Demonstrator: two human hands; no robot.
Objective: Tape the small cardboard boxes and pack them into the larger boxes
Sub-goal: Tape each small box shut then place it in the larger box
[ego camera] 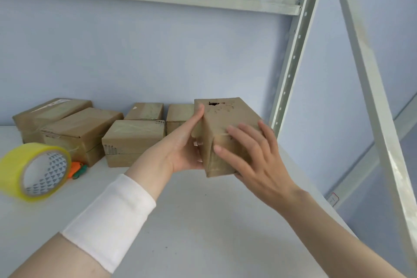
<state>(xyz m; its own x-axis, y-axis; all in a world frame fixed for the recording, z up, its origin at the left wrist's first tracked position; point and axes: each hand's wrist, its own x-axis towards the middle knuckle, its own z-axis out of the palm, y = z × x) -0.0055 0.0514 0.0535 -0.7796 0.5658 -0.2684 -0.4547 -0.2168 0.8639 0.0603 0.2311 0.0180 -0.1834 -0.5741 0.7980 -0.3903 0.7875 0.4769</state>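
Holding a small cardboard box (225,135) up in the air, just over the white shelf (203,221), near the rack post (291,56). Gripping its left side with the left hand (180,149), thumb up along the edge, fingers curled under. Pressing its right face with the right hand (255,160), fingers spread and nearly straight; cannot see that thumb. Lying long way away from the body, far end tipped up toward the wall, with a small dark hole there. Looks like turning and checking before taping; hard to tell if taped already. Next, probably: set it down and reach for the yellow tape roll (36,171), well apart on the left. Behind, by the wall, more small boxes (133,140).
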